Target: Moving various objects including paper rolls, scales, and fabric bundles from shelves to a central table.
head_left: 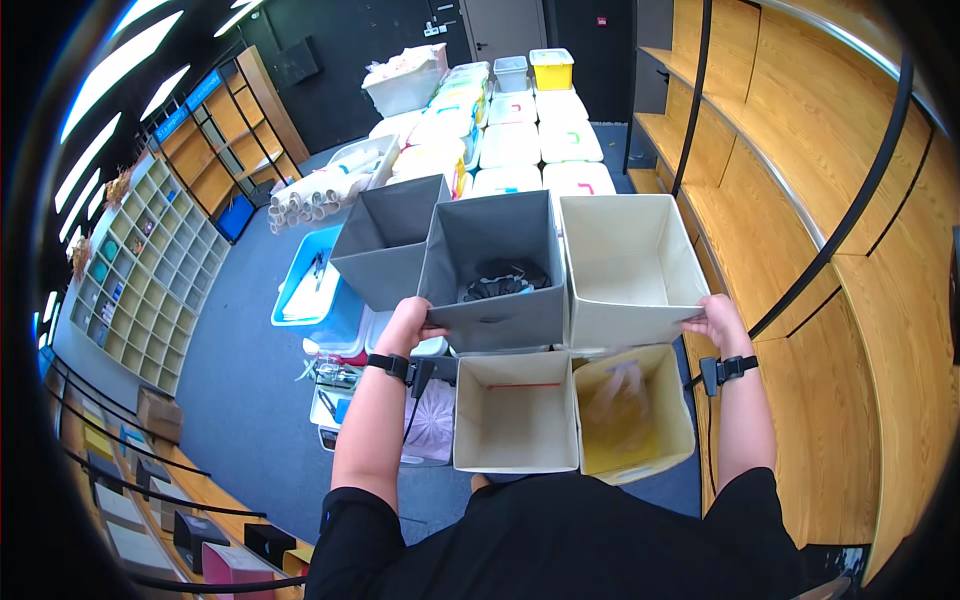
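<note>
Two fabric storage bins stand side by side in front of me. My left hand (411,325) grips the near left corner of the grey bin (500,325), which has black items (510,278) at its bottom. At the near right corner of the cream bin (640,325), my right hand (714,320) is closed on its side. The two bins touch or nearly touch, and the cream one looks bare inside. Closer to my body are another cream bin (515,455) with a thin red line inside and a yellow-lined bin (640,462) holding clear plastic.
Another grey bin (380,275) and a blue tub (300,318) stand to the left. Stacked white-lidded boxes (510,147) fill the far side beside rolled white material (320,200). Wooden shelving (790,220) with black poles borders the right; a cubby shelf (150,280) stands far left.
</note>
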